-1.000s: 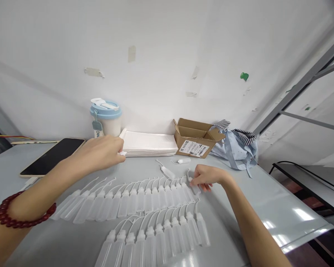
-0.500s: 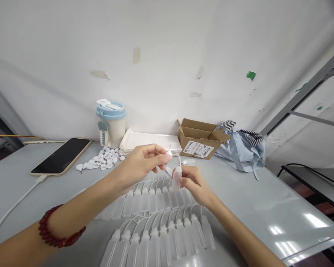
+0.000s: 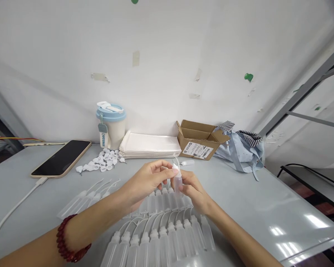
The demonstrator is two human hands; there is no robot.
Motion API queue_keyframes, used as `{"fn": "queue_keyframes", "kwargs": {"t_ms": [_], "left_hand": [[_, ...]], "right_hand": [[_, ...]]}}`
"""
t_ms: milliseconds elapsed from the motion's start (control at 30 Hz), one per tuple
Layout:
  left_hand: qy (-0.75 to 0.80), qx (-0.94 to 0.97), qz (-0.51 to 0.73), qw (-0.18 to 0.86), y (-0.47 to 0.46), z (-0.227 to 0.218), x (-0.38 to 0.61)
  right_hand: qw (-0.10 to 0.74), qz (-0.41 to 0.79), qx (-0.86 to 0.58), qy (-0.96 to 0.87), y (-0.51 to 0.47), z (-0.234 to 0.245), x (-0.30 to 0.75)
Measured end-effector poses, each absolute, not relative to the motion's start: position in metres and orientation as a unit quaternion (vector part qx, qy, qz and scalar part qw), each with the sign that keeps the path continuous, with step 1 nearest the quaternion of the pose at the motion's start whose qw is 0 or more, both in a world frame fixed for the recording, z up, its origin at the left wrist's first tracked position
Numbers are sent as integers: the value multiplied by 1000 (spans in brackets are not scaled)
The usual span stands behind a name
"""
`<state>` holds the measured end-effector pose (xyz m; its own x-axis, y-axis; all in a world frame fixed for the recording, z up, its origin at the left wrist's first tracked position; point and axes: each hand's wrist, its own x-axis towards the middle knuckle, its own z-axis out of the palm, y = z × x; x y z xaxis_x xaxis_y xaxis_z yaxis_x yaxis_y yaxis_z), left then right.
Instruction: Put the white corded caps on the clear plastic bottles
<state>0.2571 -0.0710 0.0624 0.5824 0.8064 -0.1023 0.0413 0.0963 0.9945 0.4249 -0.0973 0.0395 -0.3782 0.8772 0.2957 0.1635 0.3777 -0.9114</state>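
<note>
My right hand (image 3: 193, 190) grips a small translucent squeeze bottle (image 3: 178, 182) upright above the grey table (image 3: 267, 200). My left hand (image 3: 149, 180), with a red bead bracelet (image 3: 69, 243) at the wrist, pinches a small white cap (image 3: 174, 167) at the bottle's top. Below the hands lie two rows of the same bottles (image 3: 161, 237) with thin curved tips. A loose heap of white caps (image 3: 101, 162) sits to the left, behind the rows.
A phone (image 3: 61, 157) on a white cable lies at the left. Against the wall stand a blue-lidded cup (image 3: 110, 124), a stack of white sheets (image 3: 149, 145), an open cardboard box (image 3: 199, 142) and a light blue cloth bag (image 3: 242, 148). A metal frame rises at the right.
My left hand left the cap heap and came to the middle with a cap. My right hand lifted one bottle from the row. The cap now sits at the bottle's top.
</note>
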Motion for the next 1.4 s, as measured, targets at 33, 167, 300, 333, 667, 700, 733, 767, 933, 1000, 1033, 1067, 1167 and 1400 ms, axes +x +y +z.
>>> {"fn": "queue_keyframes", "kwargs": {"t_ms": [33,167,300,333,667,700,733,767,933,1000,1033,1067,1167,1400], "left_hand": [[348,609,292,651,-71,63,257],[349,633,290,628,-71,63,259],[338,666,308,589,-69,62,259],[333,674,312,581,-69,62,259],[314,810,270,415,-69,76,249],[316,821,254,402,-69,79,247],[317,830,239,391,-69,82,245],[317,838,226,382,-69,85,243],[312,849,200,377,-67,90,238],[300,855,194,375,-67,88,238],[293,860,194,369,-67,87,238],[286,865,195,362,-67,86,238],[265,873,209,352,-69,83,239],[257,856,217,394,-72,83,241]], "right_hand": [[423,429,-364,-710,-97,39,425],[415,458,-369,-693,-98,37,426],[412,508,-363,-664,-99,35,426],[415,522,-360,-653,-99,35,426],[377,628,-329,-595,-96,39,430],[375,631,-329,-594,-96,39,430],[375,633,-330,-591,-97,40,429],[374,635,-331,-589,-97,40,429],[372,645,-329,-581,-101,44,426],[372,650,-329,-575,-101,45,425],[372,654,-330,-570,-101,44,425],[371,659,-330,-565,-101,44,425],[365,675,-330,-551,-101,41,425],[361,689,-317,-542,-102,40,424]]}}
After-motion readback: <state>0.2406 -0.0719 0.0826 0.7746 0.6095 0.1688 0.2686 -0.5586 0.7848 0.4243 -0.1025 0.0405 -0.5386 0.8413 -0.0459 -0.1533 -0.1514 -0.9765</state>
